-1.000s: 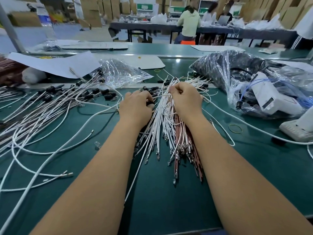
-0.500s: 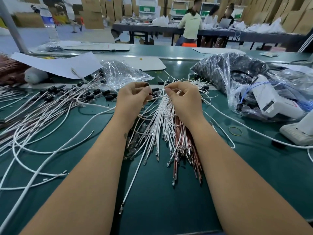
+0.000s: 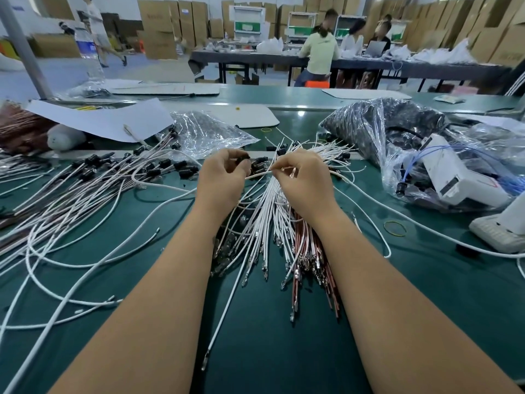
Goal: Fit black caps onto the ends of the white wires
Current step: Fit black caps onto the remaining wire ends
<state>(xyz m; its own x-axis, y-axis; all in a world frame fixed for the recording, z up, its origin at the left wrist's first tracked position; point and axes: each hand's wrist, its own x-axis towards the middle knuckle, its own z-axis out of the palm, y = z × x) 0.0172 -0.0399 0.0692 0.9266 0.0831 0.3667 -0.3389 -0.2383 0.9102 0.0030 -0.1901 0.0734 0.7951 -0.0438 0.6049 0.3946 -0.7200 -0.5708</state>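
While left hand (image 3: pixel 220 180) pinches black cap (image 3: pixel 243 158), right hand (image 3: pixel 305 180) pinches white wire (image 3: pixel 257 174); plastic bag (image 3: pixel 369 129) holds caps.

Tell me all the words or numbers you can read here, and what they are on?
None can be read.
Cardboard boxes: dark print, too blurred.
Water bottle: blue label, too blurred.
White device in the plastic bag: a dark patch, too small to tell.

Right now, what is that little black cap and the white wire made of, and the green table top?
Black cap: looks like matte rubber or soft plastic, dull and dark, though it's small. White wire: bendy, smooth white plastic-looking coating; loose ends nearby show shiny metal tips. Green table top: seems a smooth rubbery mat, with a soft sheen.
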